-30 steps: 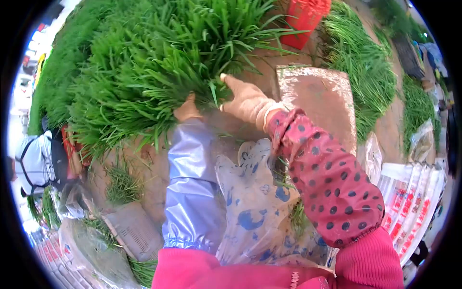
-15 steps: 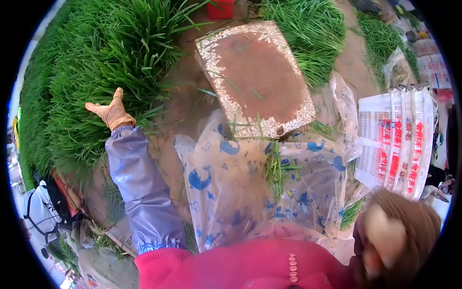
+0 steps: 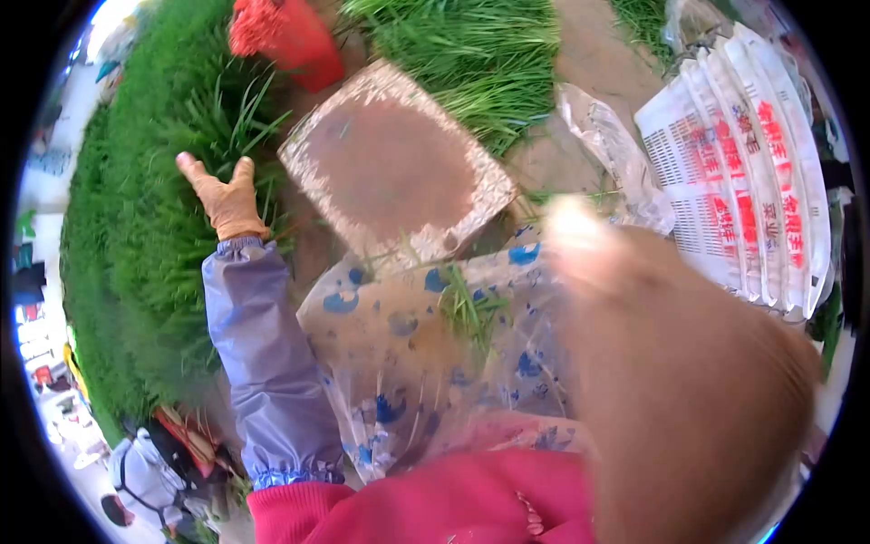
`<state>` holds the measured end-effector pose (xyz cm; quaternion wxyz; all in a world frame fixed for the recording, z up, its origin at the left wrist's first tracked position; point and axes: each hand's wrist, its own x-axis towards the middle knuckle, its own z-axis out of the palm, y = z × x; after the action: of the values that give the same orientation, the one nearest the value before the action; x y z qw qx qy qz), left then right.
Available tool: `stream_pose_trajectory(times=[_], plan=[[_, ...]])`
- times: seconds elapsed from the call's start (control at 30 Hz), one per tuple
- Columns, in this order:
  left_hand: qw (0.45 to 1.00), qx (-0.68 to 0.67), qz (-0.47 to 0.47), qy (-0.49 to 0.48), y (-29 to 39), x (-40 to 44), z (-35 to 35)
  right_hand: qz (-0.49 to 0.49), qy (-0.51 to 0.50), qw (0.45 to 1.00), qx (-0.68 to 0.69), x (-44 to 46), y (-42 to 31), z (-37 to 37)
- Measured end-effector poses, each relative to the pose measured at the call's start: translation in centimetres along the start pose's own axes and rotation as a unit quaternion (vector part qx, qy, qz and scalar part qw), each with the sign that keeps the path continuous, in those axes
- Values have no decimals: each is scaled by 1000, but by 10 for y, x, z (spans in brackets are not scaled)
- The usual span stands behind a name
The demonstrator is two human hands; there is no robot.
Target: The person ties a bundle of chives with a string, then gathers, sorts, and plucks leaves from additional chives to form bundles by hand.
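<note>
My left hand (image 3: 230, 201), in a tan glove below a shiny lavender sleeve, lies against the big mass of green leafy stalks (image 3: 136, 263), thumb and fingers spread, nothing in it. Very close to the camera, my right hand (image 3: 625, 299) is a large brown blur at the right; its fingers cannot be made out. Between the hands sits a worn rectangular board (image 3: 390, 172) with a whitish patterned rim. Over my lap spreads clear plastic with blue prints (image 3: 390, 317), a few cut green blades (image 3: 471, 313) lying on it.
A red container (image 3: 304, 45) with red ties stands at the top left. Flat-laid green stalks (image 3: 471, 63) are behind the board. Stacked white printed bags (image 3: 734, 172) and crumpled clear plastic (image 3: 616, 150) lie to the right. A white bundle with black straps (image 3: 145, 480) is at the lower left.
My right hand has left the stalks and come up close to the camera. My left hand has moved left along the stalks, fingers spread. The view has shifted, bringing the board nearer the middle.
</note>
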<state>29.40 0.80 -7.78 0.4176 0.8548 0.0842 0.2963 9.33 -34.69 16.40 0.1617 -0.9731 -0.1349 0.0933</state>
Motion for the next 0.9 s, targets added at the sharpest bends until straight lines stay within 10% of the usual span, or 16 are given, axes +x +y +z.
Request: stream_pose_trajectory(times=[0.1, 0.2, 0.37, 0.9], plan=[[937, 134, 113, -301, -10, 7, 45, -93, 53, 986, -127, 60, 77, 63], [743, 379, 93, -544, 15, -20, 91, 87, -121, 983, -108, 134, 168, 123], [598, 474, 67, -642, 25, -46, 133, 102, -97, 984, -107, 213, 242, 228], [632, 451, 138, -614, -17, -59, 148, 59, -176, 967, -176, 408, 284, 370]])
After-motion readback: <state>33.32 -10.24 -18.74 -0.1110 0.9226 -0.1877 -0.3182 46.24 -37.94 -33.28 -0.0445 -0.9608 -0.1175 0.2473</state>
